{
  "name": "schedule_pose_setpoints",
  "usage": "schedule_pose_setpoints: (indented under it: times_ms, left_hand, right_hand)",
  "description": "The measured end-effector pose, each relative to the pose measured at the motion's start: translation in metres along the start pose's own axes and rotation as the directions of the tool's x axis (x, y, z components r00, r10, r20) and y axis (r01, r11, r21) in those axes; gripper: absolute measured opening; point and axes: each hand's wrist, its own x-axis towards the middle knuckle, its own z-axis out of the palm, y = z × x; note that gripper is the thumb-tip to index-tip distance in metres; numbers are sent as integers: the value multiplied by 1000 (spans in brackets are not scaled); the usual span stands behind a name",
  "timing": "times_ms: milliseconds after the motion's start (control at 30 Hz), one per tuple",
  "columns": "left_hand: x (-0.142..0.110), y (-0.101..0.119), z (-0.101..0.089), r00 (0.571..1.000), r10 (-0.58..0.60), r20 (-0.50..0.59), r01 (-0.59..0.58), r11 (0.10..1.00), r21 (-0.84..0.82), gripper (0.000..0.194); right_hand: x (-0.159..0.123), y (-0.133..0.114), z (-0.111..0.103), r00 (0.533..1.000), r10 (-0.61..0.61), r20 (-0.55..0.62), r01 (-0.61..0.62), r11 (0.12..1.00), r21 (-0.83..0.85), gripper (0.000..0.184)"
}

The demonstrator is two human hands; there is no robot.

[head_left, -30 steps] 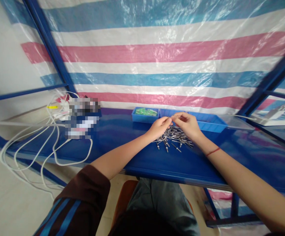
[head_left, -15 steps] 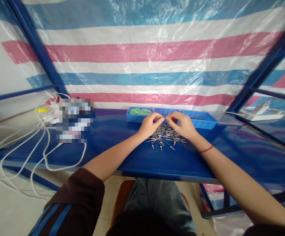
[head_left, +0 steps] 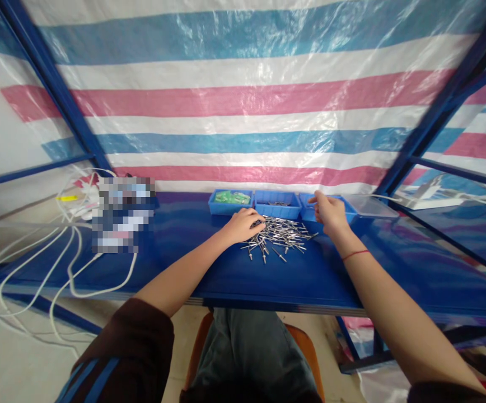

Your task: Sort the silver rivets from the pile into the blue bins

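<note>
A loose heap of silvery blind rivets (head_left: 283,230) lies on the blue tabletop. My left hand (head_left: 244,225) is at the heap's left edge, its fingers curled down over some rivets that show between thumb and fingertips. Over the right-hand blue bin (head_left: 347,211) hovers my right hand (head_left: 330,212), fingers bent in and closed; whatever they hold, if anything, is too small to make out. Between the two hands stands the middle blue bin (head_left: 277,211), with some rivets inside. The left blue bin (head_left: 230,208) contains green packets (head_left: 232,197).
White cables (head_left: 75,252) loop over the table's left end, near a blurred-out patch (head_left: 121,215). A clear plastic sheet (head_left: 377,206) lies right of the bins. Striped tarp (head_left: 243,123) hangs behind, between blue frame posts (head_left: 419,117).
My hands were together above the heap with a thin rivet between them. They have parted: the left moved down to the heap, the right moved over to the right bin.
</note>
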Motion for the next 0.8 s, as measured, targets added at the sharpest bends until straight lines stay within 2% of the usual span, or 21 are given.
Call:
schedule_pose_setpoints:
  times_ms: [67,133,233,300,467,633,733,800]
  left_hand:
    - [-1,0,0,999,-24,37,23,999,25,33]
    - [-1,0,1,998,-40,52,37,998,44,35]
    - [-1,0,2,997,-47,69,44,998,52,36]
    - [-1,0,2,996,-48,81,44,998,53,36]
    - [-2,2,2,994,-44,96,39,998,57,36]
    - [-4,7,0,989,-55,134,46,997,66,37]
    - [-3,7,0,990,-48,133,42,998,50,36]
    - [-2,5,1,992,-40,119,37,999,25,35]
  right_hand:
    - [-8,-10,13,1000,-12,22,15,993,-120,46]
    - [-17,-17,27,983,-103,151,149,930,-337,37]
    - [-26,-20,41,888,-206,410,410,757,-508,22]
    - [-28,-20,46,836,-198,511,497,669,-553,23]
    - [-25,-28,47,764,-134,632,591,540,-599,24]
    - [-17,-43,53,695,-11,719,617,523,-588,21]
    - [-12,-53,58,682,63,729,633,450,-630,20]
    - [-9,-56,60,694,101,713,621,419,-663,17]
